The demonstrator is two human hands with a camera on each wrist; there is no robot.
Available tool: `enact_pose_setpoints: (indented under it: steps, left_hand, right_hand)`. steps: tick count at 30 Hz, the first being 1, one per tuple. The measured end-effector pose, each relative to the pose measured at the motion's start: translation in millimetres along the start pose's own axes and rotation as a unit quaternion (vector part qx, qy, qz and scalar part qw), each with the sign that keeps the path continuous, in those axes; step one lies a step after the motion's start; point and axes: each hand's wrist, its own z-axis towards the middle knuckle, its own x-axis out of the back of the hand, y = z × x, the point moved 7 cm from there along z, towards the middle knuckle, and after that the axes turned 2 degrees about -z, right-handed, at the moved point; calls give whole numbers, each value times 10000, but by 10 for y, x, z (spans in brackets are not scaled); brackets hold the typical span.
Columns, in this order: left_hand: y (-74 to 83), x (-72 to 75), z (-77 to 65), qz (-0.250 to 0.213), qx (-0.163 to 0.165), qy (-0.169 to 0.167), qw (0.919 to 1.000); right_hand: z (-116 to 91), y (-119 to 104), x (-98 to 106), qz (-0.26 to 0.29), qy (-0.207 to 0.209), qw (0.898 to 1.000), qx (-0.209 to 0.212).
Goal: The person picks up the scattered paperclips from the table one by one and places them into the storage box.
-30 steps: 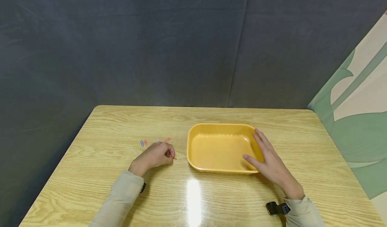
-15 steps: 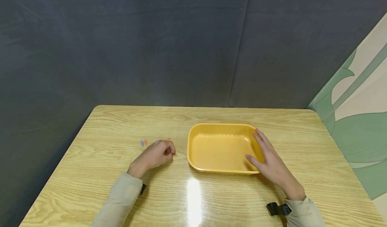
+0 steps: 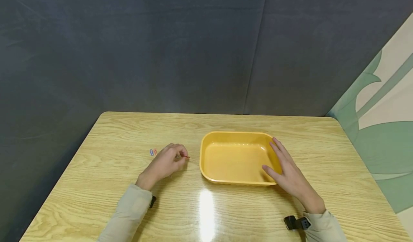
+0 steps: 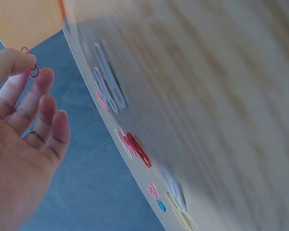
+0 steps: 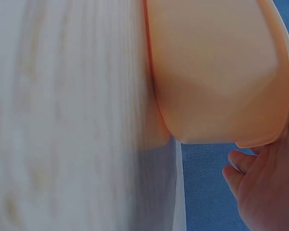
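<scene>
Between its thumb and index finger, my left hand [image 3: 165, 164] pinches a small red paper clip [image 3: 188, 157], raised off the table left of the yellow tray [image 3: 237, 182]. In the left wrist view, the red paper clip [image 4: 34, 73] sits at the fingertips, the other fingers loosely bent. Spread over the tray's right rim lies my right hand [image 3: 292, 177], its thumb reaching inside and two fingers stretched along the rim toward the far corner. From the right wrist view, two more fingers [image 5: 234, 178] show below the tray's outer side.
A blue paper clip [image 3: 151, 152] and a pinkish-red one [image 3: 155, 152] lie on the wooden table [image 3: 129, 127] beyond the left hand. Close to the left wrist camera are several more, including a grey clip [image 4: 111, 77], a red clip [image 4: 138, 150] and a yellow clip [image 4: 177, 211].
My left hand has risen slightly and moved away from me; an orange clip showed at its fingertips earlier, a red one now. The right hand and tray have stayed put.
</scene>
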Motion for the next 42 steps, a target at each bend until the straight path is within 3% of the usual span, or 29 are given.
enact_pose_setpoints:
  steps: [8, 20, 31, 37, 42]
  left_hand:
    - [79, 51, 11, -117, -249, 344, 9990]
    - [280, 117, 37, -283, -998, 895, 9906]
    - [497, 147, 96, -340, -1147, 924, 9885]
    - [568, 93, 144, -455, -1055, 795, 9902]
    - [650, 53, 161, -453, -1160, 833, 9887]
  right_hand:
    - [-2, 3, 1, -42, 0, 10000, -16]
    - [-3, 0, -10, -45, -86, 9999, -102]
    - [20, 9, -5, -88, -71, 9999, -66]
    - [18, -1, 6, -104, -107, 9998, -97]
    - [7, 0, -4, -76, -159, 9998, -107]
